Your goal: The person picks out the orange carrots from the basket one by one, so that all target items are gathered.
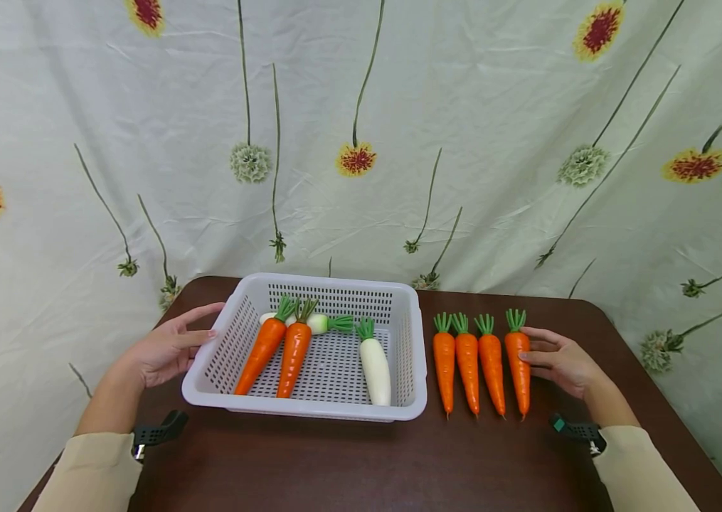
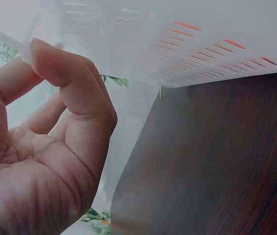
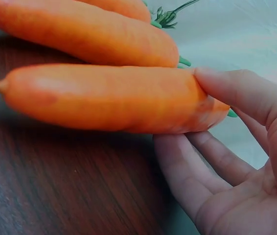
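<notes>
My left hand [image 1: 168,350] is at the left end of a white plastic basket [image 1: 309,407], its thumb and a fingertip pinching the rim. In the left wrist view the slotted basket wall [image 2: 202,44] rises beside the curled fingers. At the right, my right hand [image 1: 559,361] grips the rightmost orange carrot [image 1: 517,359] near its green top. The right wrist view shows the thumb [image 3: 241,88] on one side of this carrot [image 3: 99,98] and the fingers along the other. Three more carrots [image 1: 466,366] lie in a row to its left.
Inside the basket are two carrots [image 1: 294,359], a white radish [image 1: 375,370] lying lengthwise and another radish [image 1: 319,324] across the back, partly covered. A dark brown table [image 1: 399,462] carries everything. Behind it hangs a flower-printed cloth [image 1: 495,142].
</notes>
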